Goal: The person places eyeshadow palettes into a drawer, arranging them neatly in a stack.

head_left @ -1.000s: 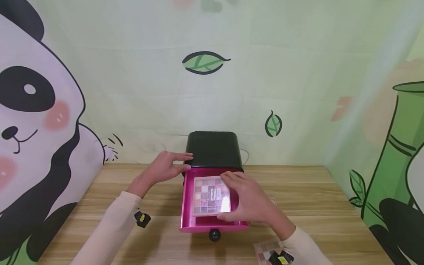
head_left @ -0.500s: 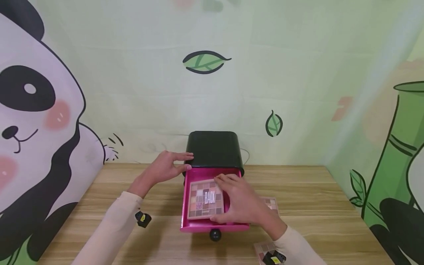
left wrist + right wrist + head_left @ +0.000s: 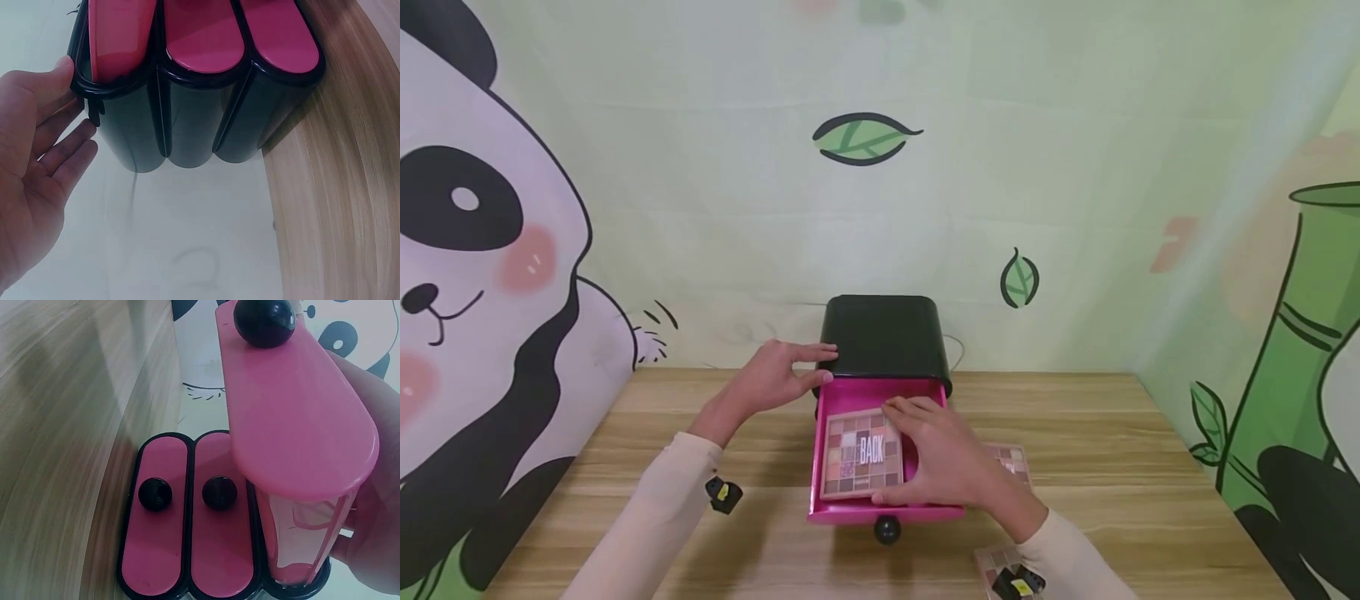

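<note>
Eyeshadow palette (image 3: 861, 457), probably light, stiff and brittle, best held by opposite edges, sits inside the pink drawer (image 3: 842, 516), pinched in the right hand (image 3: 943, 458); left hand (image 3: 771, 377), fingers extended, touches the black cabinet (image 3: 887, 337)

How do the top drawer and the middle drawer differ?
The top drawer is pulled out; the middle drawer is shut. The right hand holds a palette at the top drawer; neither hand touches the middle drawer. Both are pink with a round black knob.
</note>
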Available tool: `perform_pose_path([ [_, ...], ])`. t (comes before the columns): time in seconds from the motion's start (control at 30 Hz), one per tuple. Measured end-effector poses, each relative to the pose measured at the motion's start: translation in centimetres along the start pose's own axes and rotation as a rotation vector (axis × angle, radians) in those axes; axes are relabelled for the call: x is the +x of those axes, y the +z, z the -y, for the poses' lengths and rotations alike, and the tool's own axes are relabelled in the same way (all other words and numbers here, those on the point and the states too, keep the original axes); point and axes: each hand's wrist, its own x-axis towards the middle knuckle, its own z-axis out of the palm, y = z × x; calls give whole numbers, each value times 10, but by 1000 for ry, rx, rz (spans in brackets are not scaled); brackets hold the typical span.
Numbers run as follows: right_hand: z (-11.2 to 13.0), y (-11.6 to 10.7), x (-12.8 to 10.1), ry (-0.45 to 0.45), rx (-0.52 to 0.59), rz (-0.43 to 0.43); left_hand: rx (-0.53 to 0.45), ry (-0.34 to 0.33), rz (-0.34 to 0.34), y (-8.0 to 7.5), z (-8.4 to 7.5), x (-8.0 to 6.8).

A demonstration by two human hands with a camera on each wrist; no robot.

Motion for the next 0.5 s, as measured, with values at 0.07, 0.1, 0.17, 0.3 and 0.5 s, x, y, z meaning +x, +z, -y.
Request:
perform_pose_path([
  [0.07,0,-1,0,2,-7,14,1,-2,0,0,0,0],
  [0.1,0,-1,-1,3,-12,20,3,-3,0,0,-1,0],
  [0.17,0,-1,-1,5,-22,32,3,-5,0,0,-1,0],
  [0.3,-1,-1,-2,4,-29,46,5,-2,-3,0,-1,-1],
  [0.5,-4,-6,-7,21,65,-10,0,1,-6,0,0,-1],
])
